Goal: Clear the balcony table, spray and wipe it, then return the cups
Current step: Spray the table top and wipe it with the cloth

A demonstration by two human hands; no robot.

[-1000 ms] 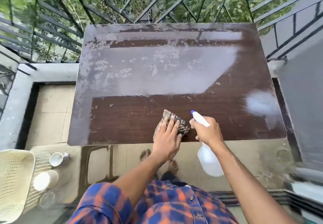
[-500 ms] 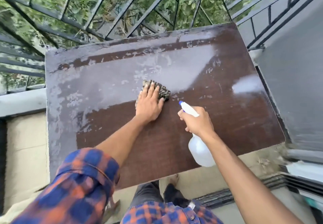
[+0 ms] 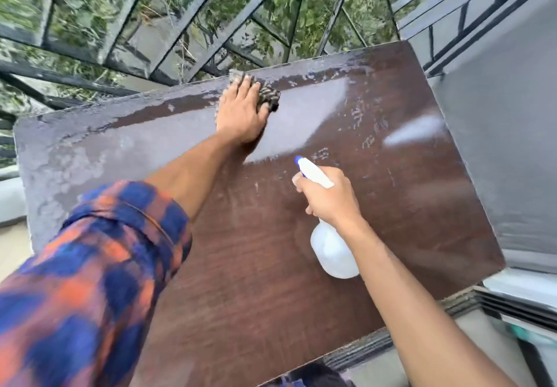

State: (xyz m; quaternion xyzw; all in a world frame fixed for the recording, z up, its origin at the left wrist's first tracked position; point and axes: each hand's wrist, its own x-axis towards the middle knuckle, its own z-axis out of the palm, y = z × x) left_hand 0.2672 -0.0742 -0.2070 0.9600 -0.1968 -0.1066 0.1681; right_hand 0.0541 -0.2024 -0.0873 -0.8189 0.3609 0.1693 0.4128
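A dark brown wooden bench (image 3: pixel 391 205) fills the frame, its far edge beside a black metal railing (image 3: pixel 180 24). Centre right, the right hand (image 3: pixel 328 199) grips a white plastic spray bottle (image 3: pixel 333 251) above bare wood. Upper centre, the left hand (image 3: pixel 241 115), fingers flat, presses a dark patterned cloth (image 3: pixel 269 97) at that far edge.

- The table (image 3: pixel 271 266) is dark reddish-brown with a wood grain; a pale grey film mottles its far and left parts.
- The cloth (image 3: pixel 269 97) is speckled in black, brown and tan.
- The spray bottle (image 3: pixel 333 251) is white, with a blue nozzle tip.
- The sleeve (image 3: pixel 99 266) is checked in blue and orange.
- The railing (image 3: pixel 177 33) is black, the leaves (image 3: pixel 78 9) behind it green.
- The wall (image 3: pixel 497 115) is grey.
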